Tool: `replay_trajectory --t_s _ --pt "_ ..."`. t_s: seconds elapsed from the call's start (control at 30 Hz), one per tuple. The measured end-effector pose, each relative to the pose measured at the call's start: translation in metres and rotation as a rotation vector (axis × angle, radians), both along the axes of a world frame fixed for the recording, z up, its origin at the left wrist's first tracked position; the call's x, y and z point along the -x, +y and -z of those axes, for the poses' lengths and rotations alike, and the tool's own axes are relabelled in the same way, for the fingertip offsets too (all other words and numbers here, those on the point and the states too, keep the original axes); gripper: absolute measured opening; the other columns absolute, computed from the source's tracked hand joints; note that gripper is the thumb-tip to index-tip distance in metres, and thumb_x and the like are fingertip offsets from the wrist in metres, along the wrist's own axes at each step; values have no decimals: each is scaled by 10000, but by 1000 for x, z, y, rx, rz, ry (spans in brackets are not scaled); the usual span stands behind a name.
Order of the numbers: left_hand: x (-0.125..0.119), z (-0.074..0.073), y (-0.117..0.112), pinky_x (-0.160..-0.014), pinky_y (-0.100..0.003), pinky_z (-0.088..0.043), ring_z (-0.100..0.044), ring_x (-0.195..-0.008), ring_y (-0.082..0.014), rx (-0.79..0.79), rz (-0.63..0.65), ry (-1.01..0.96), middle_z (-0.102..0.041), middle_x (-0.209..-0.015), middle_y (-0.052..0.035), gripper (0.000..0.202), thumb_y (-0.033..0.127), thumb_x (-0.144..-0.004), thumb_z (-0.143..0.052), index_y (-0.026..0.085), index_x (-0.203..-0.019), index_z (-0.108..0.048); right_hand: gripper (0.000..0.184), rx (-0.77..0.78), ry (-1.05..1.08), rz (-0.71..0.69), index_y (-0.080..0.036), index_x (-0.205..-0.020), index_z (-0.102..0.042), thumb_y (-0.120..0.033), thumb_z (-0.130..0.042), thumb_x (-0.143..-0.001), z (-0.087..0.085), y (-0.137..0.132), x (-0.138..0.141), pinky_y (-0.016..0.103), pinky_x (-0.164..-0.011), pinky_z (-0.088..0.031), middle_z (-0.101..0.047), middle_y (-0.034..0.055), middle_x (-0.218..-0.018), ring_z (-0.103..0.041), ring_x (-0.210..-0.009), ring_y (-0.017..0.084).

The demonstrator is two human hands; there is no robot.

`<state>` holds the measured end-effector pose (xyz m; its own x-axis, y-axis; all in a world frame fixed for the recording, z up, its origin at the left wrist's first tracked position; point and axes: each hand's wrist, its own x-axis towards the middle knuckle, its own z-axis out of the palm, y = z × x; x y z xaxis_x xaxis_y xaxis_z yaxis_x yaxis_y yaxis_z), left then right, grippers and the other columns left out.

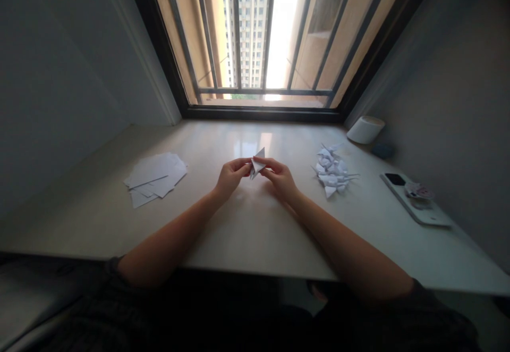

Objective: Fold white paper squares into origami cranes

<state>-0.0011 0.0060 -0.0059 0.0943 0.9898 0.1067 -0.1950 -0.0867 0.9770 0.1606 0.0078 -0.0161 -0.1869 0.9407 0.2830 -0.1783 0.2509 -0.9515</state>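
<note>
Between my two hands is a small piece of folded white paper (258,165), diamond-like with a pointed upper tip, held above the middle of the white ledge (247,235). My left hand (232,174) pinches its left edge with thumb and fingers. From the other side, my right hand (280,176) grips it, the index finger lying against its face. To the right lies a heap of folded white paper pieces with thin points (332,171). A loose, fanned stack of flat white paper sheets (155,177) lies to the left.
A phone (414,199) with a round attachment on its back lies near the right wall. Behind it are a white cylindrical object (365,130) and a small dark item (381,150). A barred window (263,112) bounds the back; the ledge's front edge runs beneath my forearms.
</note>
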Motion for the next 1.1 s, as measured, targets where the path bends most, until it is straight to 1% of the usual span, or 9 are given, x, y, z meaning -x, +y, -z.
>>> replay_trajectory --t_s 0.13,0.17,0.37,0.57,0.73,0.8,0.93,1.03,1.1 --pt "1 -2 1 -744 -301 -496 -633 -699 -141 16 -22 -14 -725 -779 -48 354 379 -654 -771 139 -912 -731 276 77 81 98 -257 -906 -763 -347 -783 -646 5 3 -1 337 -785 -482 -741 22 -869 -626 -792 170" --pt "2 -2 1 -745 -303 -496 -635 -701 -142 15 -25 -12 -725 -780 -49 357 382 -653 -772 139 -911 -728 266 94 94 108 -253 -881 -766 -346 -791 -634 5 4 -2 336 -781 -478 -744 22 -851 -628 -779 167" --pt "2 -1 3 -740 -307 -498 -645 -727 -154 8 -16 39 -727 -794 -46 362 402 -649 -773 147 -900 -717 278 157 46 142 -234 -845 -776 -379 -798 -609 5 5 -3 325 -730 -467 -755 41 -828 -631 -774 176" --pt "3 -4 1 -733 -301 -502 -660 -763 -176 -83 -22 181 -732 -837 -75 366 444 -685 -752 141 -888 -721 329 172 25 207 -222 -839 -776 -441 -794 -594 6 7 -3 326 -701 -486 -760 61 -842 -646 -755 185" --pt "4 -4 1 -720 -308 -499 -657 -731 -175 -106 -51 221 -724 -793 -71 369 485 -709 -727 144 -851 -724 319 179 54 193 -214 -836 -772 -447 -784 -619 6 7 -2 312 -688 -487 -750 53 -788 -647 -726 168" --pt "4 -2 2 -718 -305 -493 -651 -724 -170 -119 -36 219 -718 -782 -67 356 470 -692 -746 141 -825 -718 305 172 70 192 -212 -828 -768 -443 -781 -629 6 6 -1 302 -676 -482 -744 45 -769 -642 -707 157" --pt "3 2 1 -700 -291 -480 -639 -708 -161 -118 53 241 -714 -775 -68 339 449 -664 -769 133 -760 -696 341 163 103 223 -203 -853 -753 -434 -798 -605 4 4 -1 290 -642 -473 -742 40 -779 -633 -671 147" --pt "3 1 -1 -681 -281 -473 -633 -700 -162 -101 88 289 -713 -757 -66 345 470 -684 -748 139 -771 -706 397 154 77 259 -191 -883 -743 -443 -808 -584 2 3 -1 297 -629 -476 -730 32 -706 -622 -622 147" --pt "2 0 -2 -679 -279 -473 -629 -691 -160 -93 96 310 -711 -735 -66 355 495 -717 -712 146 -778 -718 392 140 71 269 -188 -862 -745 -443 -815 -573 1 3 0 308 -639 -487 -731 35 -694 -631 -625 157"
